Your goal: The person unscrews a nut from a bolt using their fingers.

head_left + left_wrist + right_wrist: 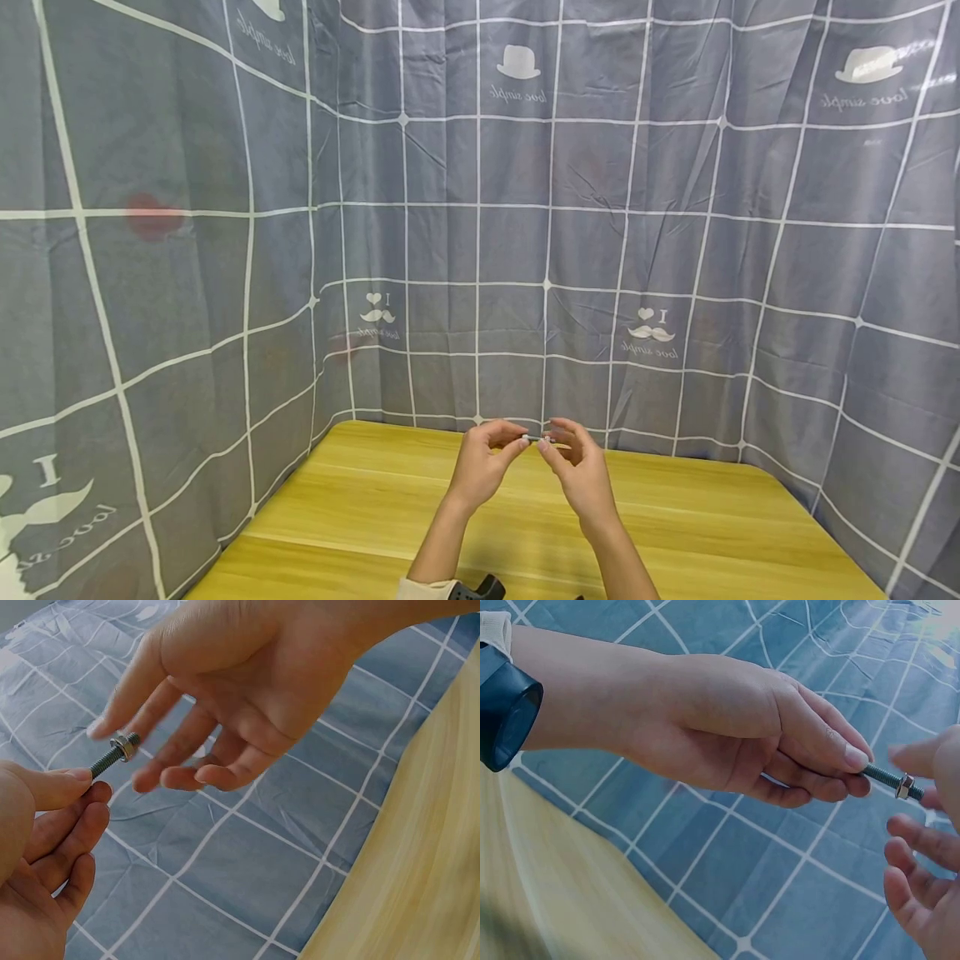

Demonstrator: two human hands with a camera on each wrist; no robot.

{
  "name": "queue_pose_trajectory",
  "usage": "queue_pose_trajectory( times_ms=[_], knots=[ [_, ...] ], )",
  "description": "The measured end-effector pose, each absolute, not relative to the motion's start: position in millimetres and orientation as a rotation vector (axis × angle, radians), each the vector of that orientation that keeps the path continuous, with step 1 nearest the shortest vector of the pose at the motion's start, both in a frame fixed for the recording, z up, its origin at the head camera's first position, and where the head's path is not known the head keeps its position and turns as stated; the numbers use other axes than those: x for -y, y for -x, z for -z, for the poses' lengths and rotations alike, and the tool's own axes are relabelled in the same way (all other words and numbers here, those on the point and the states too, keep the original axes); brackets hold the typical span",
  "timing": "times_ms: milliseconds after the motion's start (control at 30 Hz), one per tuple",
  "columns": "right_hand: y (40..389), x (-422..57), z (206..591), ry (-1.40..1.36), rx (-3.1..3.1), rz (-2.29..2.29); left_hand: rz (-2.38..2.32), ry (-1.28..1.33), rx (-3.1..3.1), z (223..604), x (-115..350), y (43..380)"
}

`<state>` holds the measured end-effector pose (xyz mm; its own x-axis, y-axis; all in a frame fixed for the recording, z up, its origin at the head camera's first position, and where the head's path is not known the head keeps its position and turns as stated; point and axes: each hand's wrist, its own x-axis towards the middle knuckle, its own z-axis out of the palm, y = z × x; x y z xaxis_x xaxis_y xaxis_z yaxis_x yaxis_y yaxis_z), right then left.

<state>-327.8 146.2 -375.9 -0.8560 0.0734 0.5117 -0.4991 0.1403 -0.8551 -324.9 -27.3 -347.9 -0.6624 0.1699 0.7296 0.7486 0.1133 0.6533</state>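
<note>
A threaded metal bolt point(105, 761) with a hex nut point(122, 748) on it is held up above the table. My left hand point(480, 468) pinches one end of the bolt between thumb and fingertips, hiding that end. The nut point(904, 786) sits close to the free end, with a little thread showing past it. Around that free end hovers my right hand point(247, 690), fingers spread and loosely bent, the thumb apart from the nut. Its index finger is close to the bolt tip; whether it touches, I cannot tell.
Below the hands lies a yellow wood-grain table point(375, 500). A grey curtain with white grid lines point(585, 250) hangs behind and at both sides. A black device point(510, 709) is strapped at the left wrist, beside a light sleeve cuff point(423, 588).
</note>
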Motion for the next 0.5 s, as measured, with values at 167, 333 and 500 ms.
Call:
queue_pose_trajectory(
  times_ms=[167, 333, 500],
  knots=[
    [327.6, -146.2, 376.9, -0.386, 1.999, -1.723, 1.581, 0.893, 1.912, 347.4, 27.3, 325.6],
    [327.0, -146.3, 376.6, -0.425, 1.983, -1.753, 1.578, 0.888, 1.913, 348.0, 27.8, 325.2],
    [327.3, -146.1, 376.5, -0.403, 2.017, -1.778, 1.578, 0.888, 1.909, 348.1, 28.0, 325.0]
  ],
)
